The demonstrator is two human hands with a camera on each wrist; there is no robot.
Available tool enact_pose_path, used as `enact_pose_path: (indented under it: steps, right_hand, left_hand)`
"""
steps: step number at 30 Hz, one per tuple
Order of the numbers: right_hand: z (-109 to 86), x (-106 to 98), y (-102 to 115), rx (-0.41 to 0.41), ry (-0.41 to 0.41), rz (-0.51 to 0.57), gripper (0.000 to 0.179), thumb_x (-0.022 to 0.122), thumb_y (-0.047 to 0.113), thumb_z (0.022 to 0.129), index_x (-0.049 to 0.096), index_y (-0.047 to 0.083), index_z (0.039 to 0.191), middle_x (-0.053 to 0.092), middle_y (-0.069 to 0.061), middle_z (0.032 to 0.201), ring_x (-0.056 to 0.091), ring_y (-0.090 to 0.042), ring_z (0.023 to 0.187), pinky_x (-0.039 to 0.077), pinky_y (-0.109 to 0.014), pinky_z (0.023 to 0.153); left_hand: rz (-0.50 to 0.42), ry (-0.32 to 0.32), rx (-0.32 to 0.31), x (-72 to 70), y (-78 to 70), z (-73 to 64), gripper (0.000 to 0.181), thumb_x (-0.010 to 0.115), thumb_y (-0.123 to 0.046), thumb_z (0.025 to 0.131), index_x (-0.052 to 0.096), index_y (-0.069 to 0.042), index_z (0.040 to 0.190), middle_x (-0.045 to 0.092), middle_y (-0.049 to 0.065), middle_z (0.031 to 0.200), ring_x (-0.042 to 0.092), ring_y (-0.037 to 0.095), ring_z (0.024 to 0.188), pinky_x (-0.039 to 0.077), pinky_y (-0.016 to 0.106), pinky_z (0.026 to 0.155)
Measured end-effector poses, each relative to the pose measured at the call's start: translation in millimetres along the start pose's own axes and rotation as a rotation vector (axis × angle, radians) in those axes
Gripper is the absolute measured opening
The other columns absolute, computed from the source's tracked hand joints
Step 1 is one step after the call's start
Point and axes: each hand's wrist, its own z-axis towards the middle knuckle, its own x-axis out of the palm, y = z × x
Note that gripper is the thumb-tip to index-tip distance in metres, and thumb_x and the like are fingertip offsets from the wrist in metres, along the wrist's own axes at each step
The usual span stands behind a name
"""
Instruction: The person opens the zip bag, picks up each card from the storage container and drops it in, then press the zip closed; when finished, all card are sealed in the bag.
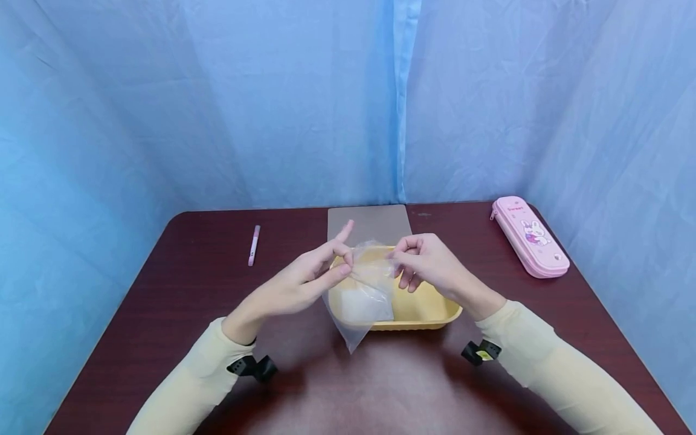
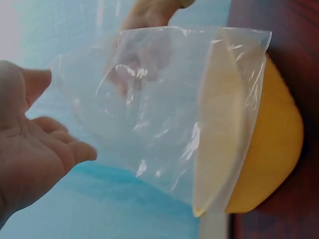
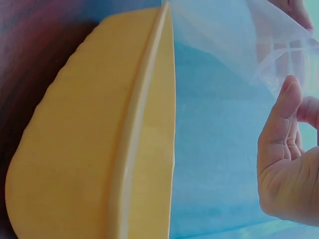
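A clear plastic bag [image 1: 375,281] hangs between both hands over a yellow plastic basket [image 1: 429,305], one corner pointing down past its front rim. My left hand [image 1: 304,275] pinches the bag's upper edge between thumb and index finger, another finger raised. On the other side, my right hand [image 1: 426,263] pinches the bag near its top, fingers curled. A white flat patch [image 1: 359,305] shows through the film, inside the basket's outline. In the left wrist view the bag [image 2: 149,104] is spread out and see-through, overlapping the basket [image 2: 274,144].
Behind the basket lies a flat grey sheet [image 1: 370,220] at the table's back edge. A pink and white pen [image 1: 254,246] rests at the left. The pink pencil case [image 1: 530,237] with a rabbit picture sits far right. Blue curtains [image 1: 293,109] surround the dark red table [image 1: 179,290].
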Motion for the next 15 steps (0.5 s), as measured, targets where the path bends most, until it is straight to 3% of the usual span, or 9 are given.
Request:
enact_pose_path:
  steps: [4,7,12,15]
  right_hand:
    - [-2.9,-0.9,2.0,0.005,0.003,0.019,0.013,0.064,0.01,0.093,0.064,-0.002,0.086,0.068,-0.014,0.071,0.063,-0.02,0.051,0.054,-0.031,0.048]
    - [-6.0,3.6,4.6,0.011,0.026,0.037,0.014,0.064,0.011,0.093,0.064,-0.002,0.089,0.068,-0.014,0.072,0.064,-0.02,0.052,0.055,-0.033,0.048]
    - [-10.0,12.8,6.4,0.035,0.052,0.089,0.018,0.062,0.013,0.094,0.058,-0.005,0.093,0.069,-0.014,0.077,0.064,-0.021,0.051,0.057,-0.036,0.049]
    - [-12.4,18.1,6.8,0.052,0.066,0.11,0.019,0.061,0.013,0.096,0.056,-0.005,0.096,0.07,-0.015,0.082,0.065,-0.022,0.052,0.058,-0.038,0.051]
  left_hand:
    - [-0.006,0.022,-0.002,-3.9,-1.7,0.4,0.007,0.05,-0.019,0.108,0.047,-0.014,0.104,0.029,0.003,0.163,0.015,0.016,0.154,0.043,0.039,0.101]
    - [0.028,0.0,-0.013,1.1,-0.4,1.7,0.02,0.061,-0.023,0.103,0.043,-0.016,0.103,0.028,0.001,0.164,0.023,0.015,0.152,0.04,0.041,0.107]
    - [0.115,-0.128,-0.035,16.7,5.0,4.3,0.064,0.093,-0.029,0.074,0.037,-0.011,0.1,0.036,-0.001,0.16,0.032,0.014,0.148,0.034,0.045,0.114]
    - [0.125,-0.204,-0.045,25.5,7.7,4.7,0.078,0.099,-0.033,0.064,0.034,-0.01,0.1,0.038,0.0,0.158,0.035,0.014,0.146,0.035,0.046,0.113]
